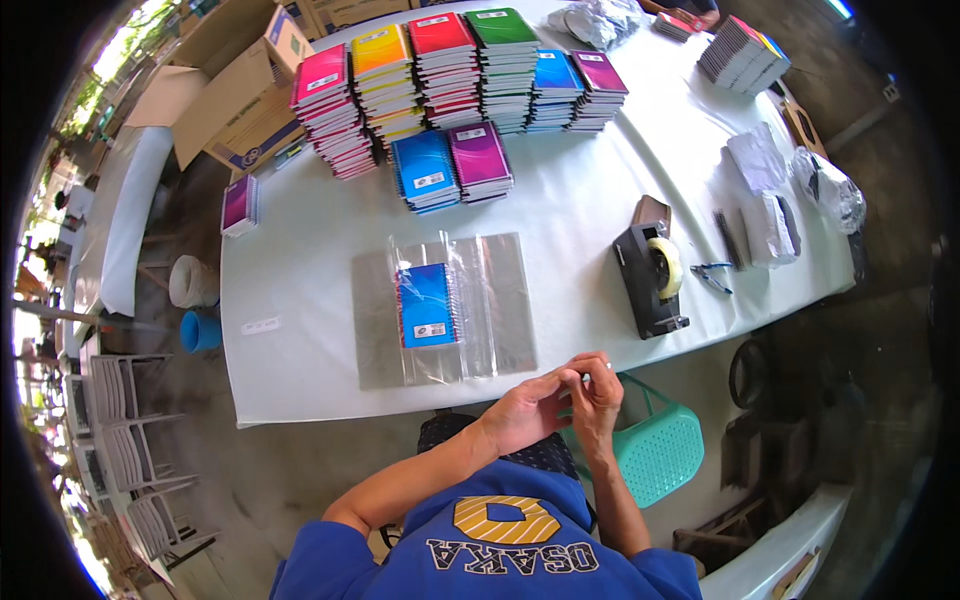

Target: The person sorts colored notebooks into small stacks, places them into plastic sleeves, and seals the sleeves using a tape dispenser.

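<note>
My left hand (525,408) and my right hand (598,395) meet just off the table's near edge, with their fingers curled and touching. Both look closed in a pinch; anything between the fingertips is too small or hidden to make out. Beyond them, a blue spiral notebook (425,305) lies cover up on the table, within clear plastic sheeting (500,300) that spreads out to either side. To the right of the sheeting stands a black tape dispenser (640,285) with a roll of tape (665,268).
Stacks of spiral notebooks (435,85) in several colours line the table's (300,350) far side. A purple notebook pile (239,205) sits far left. Blue-handled pliers (714,277) and plastic-wrapped packets (770,225) lie right. A green stool (660,455) stands below the edge. Another person's hand (700,8) shows at the back.
</note>
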